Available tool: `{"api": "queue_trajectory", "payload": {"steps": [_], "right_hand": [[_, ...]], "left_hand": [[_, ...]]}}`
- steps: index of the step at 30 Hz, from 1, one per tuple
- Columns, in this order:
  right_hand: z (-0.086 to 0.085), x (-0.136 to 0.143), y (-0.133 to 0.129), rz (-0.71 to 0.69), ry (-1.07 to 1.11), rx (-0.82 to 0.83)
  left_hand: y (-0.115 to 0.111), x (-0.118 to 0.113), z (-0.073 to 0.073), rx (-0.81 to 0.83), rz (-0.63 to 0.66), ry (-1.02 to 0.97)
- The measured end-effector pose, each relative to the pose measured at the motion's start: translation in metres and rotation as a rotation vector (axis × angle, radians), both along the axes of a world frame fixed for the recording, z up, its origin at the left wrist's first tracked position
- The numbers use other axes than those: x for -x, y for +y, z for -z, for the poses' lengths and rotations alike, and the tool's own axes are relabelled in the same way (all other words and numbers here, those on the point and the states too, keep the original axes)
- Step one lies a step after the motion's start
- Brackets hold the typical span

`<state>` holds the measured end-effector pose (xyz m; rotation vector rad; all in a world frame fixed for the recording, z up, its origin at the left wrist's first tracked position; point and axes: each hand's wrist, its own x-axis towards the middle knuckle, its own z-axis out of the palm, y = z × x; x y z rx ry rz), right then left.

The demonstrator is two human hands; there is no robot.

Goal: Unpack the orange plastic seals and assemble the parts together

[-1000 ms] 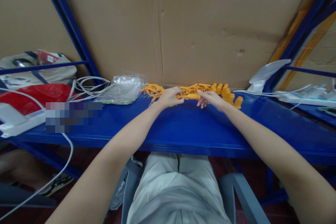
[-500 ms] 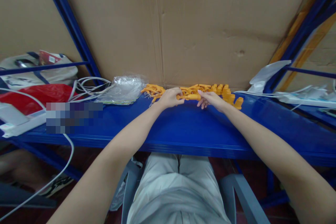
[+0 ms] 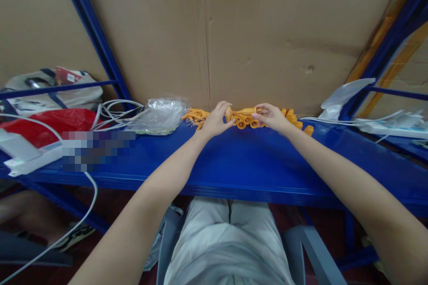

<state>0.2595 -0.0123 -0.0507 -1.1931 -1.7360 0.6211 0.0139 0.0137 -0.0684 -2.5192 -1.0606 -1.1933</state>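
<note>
An orange-yellow piece (image 3: 244, 111) with a narrow middle and wider ends lies sideways between my hands, above a row of round-mouthed orange parts (image 3: 243, 124). My right hand (image 3: 269, 116) is closed on its right end. Around its left end, my left hand (image 3: 219, 120) curves with thumb and fingers apart; any contact there is hard to make out. More orange parts (image 3: 197, 116) with thin silvery chains lie left of my left hand. Other orange pieces (image 3: 294, 120) stand beyond my right hand.
Clear plastic bags (image 3: 162, 116), white cables (image 3: 117, 111), a red bag (image 3: 76, 120) and a white power strip (image 3: 36, 158) are on the left of the blue table (image 3: 240, 164). Cardboard (image 3: 250, 44) stands behind. Another person's leg shows at lower left.
The orange piece between my hands has risen slightly, away from me. My left thumb and fingers have spread, and my right fingers have closed round the right end.
</note>
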Motion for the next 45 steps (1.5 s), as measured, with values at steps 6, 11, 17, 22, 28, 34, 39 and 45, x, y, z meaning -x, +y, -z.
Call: {"api": "queue_trajectory", "payload": {"steps": [6,11,17,22,28,34,39,45], "right_hand": [[-0.025,0.002,0.018,0.351,-0.517,-0.323],[-0.030,0.015,0.021,0.496,-0.882,-0.336],[-0.021,0.027,0.035,0.547,-1.050,-0.410],[-0.015,0.040,0.036,0.524,-1.098,-0.383],[0.000,0.046,0.029,0.459,-1.153,-0.316],[0.007,0.047,0.025,0.416,-1.155,-0.286],[0.008,0.055,0.021,0.372,-1.158,-0.242],[0.011,0.064,0.020,0.351,-1.157,-0.179]], "left_hand": [[0.004,0.011,0.002,0.185,-0.357,0.047],[0.016,0.024,0.009,0.400,-0.571,0.164],[0.031,0.031,0.017,0.502,-0.537,0.281],[0.027,0.031,0.015,0.501,-0.539,0.287],[0.027,0.031,0.015,0.485,-0.523,0.271],[0.028,0.031,0.016,0.485,-0.527,0.238],[0.025,0.029,0.014,0.489,-0.530,0.263],[0.030,0.033,0.017,0.447,-0.497,0.263]]}}
